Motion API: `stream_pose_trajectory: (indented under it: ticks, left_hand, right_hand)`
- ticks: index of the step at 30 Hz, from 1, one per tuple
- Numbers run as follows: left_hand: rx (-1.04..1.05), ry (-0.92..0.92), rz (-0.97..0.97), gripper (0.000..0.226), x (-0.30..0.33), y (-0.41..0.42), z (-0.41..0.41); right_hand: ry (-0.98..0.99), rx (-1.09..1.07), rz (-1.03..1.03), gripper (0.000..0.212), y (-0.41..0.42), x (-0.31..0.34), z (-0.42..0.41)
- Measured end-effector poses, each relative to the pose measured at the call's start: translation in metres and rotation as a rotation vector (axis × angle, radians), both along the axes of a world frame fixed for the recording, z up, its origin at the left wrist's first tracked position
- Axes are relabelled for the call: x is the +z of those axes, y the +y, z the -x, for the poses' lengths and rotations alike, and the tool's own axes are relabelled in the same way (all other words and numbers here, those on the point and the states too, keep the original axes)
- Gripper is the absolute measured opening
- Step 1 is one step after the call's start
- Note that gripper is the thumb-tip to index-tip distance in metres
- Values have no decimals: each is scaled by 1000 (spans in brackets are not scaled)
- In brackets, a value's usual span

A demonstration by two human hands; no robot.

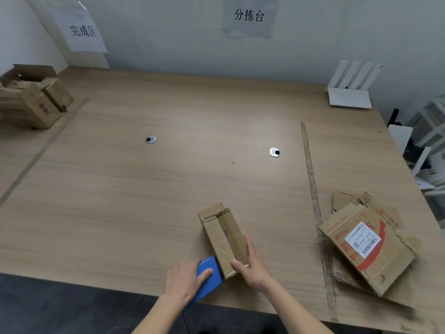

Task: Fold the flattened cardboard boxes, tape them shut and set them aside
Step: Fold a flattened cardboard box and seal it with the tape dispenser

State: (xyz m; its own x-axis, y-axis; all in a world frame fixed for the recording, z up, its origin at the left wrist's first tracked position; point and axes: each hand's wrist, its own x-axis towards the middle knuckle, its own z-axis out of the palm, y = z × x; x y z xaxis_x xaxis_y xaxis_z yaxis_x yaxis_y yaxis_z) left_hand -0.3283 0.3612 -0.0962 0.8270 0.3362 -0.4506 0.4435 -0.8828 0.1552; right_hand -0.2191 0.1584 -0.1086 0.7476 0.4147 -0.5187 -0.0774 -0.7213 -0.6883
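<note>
Wooden table (120, 189) against a grey wall, two paper signs taped up top. Folded box (222, 237) sits lower centre of frame, flaps closed on top. Right hand (252, 263) grips its near end, thumb on the end face, fingers along the right side. Left hand (185, 278) holds a blue tape dispenser (208, 278) touching the box's near left corner, fingers curled over it. Flat boxes (368, 247) piled lower right. Finished boxes (31, 102) upper left. White router (351, 88) upper right.
</note>
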Motion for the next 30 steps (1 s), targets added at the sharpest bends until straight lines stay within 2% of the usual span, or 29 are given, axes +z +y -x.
stream_pose_trajectory:
  ticks: [2, 4, 6, 8, 10, 14, 17, 19, 24, 27, 30]
  left_hand:
    - [-52, 67, -89, 56, -5, -11, -8]
    - [-56, 87, -96, 56, -9, -11, -11]
    - [-16, 28, -76, 58, -13, -6, -8]
    - [21, -8, -54, 59, -12, 0, -7]
    - [29, -6, -25, 61, -10, 2, -9]
    - [37, -38, 17, 57, 2, 19, -8]
    - [116, -120, 17, 54, 7, 50, 1]
    - [132, -175, 54, 55, 8, 62, 3]
    - [69, -222, 72, 67, 1, 62, -9]
    - [46, -174, 17, 68, -2, 57, -15]
    - [66, -272, -27, 70, -1, 48, -23]
  right_hand:
    - [4, -6, -6, 96, -1, -3, 0]
    - [15, -6, -7, 99, -5, -5, -1]
    - [20, 4, 37, 114, -7, -6, 1]
    - [-25, 22, 157, 139, -2, -5, 6]
    - [-134, 65, 256, 147, 4, -5, 13]
    - [-251, 98, 339, 135, -5, 2, 2]
    - [-265, 144, 426, 134, -32, 12, -29]
    - [-273, 222, 455, 132, -46, 21, -51]
    - [-486, 472, 491, 115, -47, 38, -86]
    - [-505, 448, 500, 106, -45, 42, -89]
    - [-542, 229, 414, 93, -47, 38, -76]
